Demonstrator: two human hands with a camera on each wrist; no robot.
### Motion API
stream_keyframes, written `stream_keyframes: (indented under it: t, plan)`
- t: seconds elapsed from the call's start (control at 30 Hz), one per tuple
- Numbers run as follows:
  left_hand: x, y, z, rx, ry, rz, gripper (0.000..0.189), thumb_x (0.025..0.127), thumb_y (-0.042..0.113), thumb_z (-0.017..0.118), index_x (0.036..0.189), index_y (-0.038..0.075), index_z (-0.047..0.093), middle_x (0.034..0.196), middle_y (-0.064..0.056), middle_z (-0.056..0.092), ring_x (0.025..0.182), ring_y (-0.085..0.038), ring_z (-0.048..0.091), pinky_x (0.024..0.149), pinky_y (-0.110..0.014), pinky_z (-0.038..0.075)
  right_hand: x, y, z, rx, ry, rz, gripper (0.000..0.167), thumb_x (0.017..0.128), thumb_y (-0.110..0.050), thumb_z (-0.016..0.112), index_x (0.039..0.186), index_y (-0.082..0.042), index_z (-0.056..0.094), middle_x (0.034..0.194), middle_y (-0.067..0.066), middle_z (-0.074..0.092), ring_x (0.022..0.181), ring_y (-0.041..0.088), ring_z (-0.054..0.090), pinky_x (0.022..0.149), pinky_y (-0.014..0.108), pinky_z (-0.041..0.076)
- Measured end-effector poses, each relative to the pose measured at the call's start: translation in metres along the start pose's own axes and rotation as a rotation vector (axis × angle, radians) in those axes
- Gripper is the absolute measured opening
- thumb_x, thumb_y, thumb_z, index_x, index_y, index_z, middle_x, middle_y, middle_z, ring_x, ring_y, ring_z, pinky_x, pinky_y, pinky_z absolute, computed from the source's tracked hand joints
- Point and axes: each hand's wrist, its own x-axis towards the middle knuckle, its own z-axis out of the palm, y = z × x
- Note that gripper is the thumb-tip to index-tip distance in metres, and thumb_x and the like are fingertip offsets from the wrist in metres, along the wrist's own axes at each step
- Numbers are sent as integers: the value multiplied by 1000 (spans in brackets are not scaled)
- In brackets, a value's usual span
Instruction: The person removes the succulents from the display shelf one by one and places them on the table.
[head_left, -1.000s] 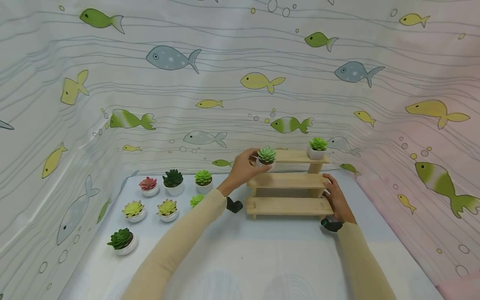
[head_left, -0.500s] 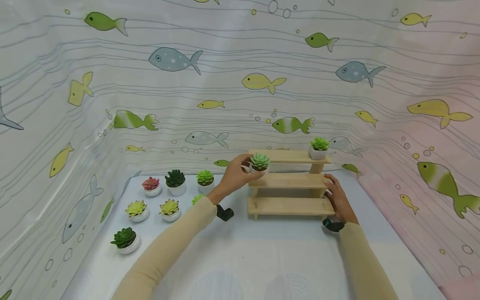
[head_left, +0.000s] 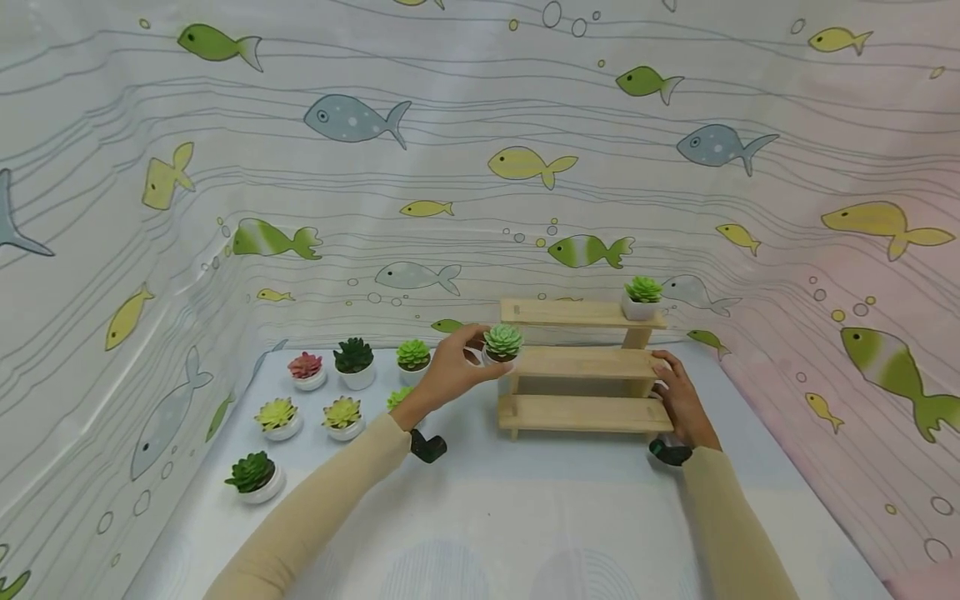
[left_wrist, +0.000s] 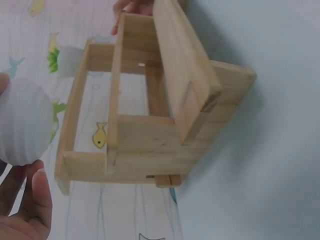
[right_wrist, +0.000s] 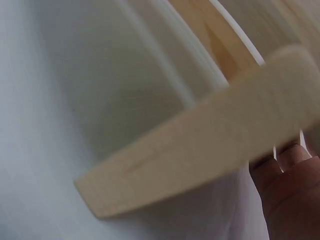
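My left hand (head_left: 448,371) holds a pale green potted succulent (head_left: 502,342) just left of a three-tier wooden plant stand (head_left: 581,362). In the left wrist view, the thumb and fingers (left_wrist: 40,192) hold its ribbed white pot (left_wrist: 25,120), which hangs apart from the stand. My right hand (head_left: 684,404) grips the right end of the middle tier. The right wrist view shows part of that hand (right_wrist: 292,195) behind a blurred wooden side piece (right_wrist: 200,145); its fingertips are partly hidden. A bright green succulent (head_left: 642,296) in a white pot stands at the top tier's right end.
Several potted succulents stand on the table's left side, among them a red one (head_left: 306,370), a dark green one (head_left: 354,360) and a yellow one (head_left: 343,415). My left forearm partly covers another green one (head_left: 397,397). A fish-print sheet (head_left: 450,183) walls the table.
My left hand has moved left and down with the succulent, from the top tier's left end to beside the stand. The right hand keeps its place on the stand.
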Motion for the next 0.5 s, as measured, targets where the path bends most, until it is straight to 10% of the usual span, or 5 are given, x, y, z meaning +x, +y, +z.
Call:
stream_keyframes:
  t: [0.5]
  plan:
    - [-38, 1, -20, -2, 1, 2, 71, 83, 33, 88, 143, 8, 57, 116, -7, 64, 101, -24, 62, 88, -51, 55, 0, -2, 1, -14, 2, -13, 45, 108, -41, 53, 150, -32, 39, 150, 6, 32, 126, 27, 46, 84, 30, 52]
